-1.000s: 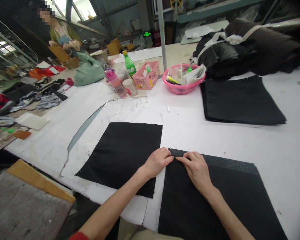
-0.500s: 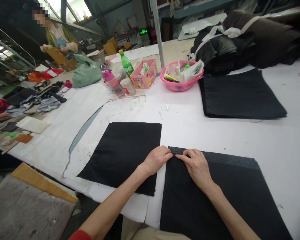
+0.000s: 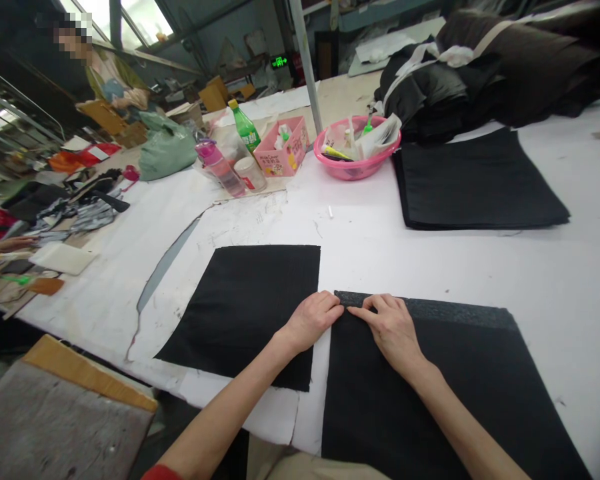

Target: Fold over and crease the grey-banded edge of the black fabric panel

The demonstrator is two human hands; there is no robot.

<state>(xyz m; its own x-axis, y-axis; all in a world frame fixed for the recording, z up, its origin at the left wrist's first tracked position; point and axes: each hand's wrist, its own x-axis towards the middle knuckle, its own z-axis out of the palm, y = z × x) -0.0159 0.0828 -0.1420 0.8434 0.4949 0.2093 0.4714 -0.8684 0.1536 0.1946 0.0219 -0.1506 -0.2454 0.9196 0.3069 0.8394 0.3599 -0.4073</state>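
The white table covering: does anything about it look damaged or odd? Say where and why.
Yes. The white covering looks torn or parted to the left of the left-hand black piece: a long, curved gap exposes a grey surface. It looks odd because the surrounding covering is white.

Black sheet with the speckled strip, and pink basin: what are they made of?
The black sheet looks like matte fabric: thin, flat; its fibre is unclear. Its speckled strip seems rougher. The pink basin is probably smooth plastic: bright, even colour, slight shine.
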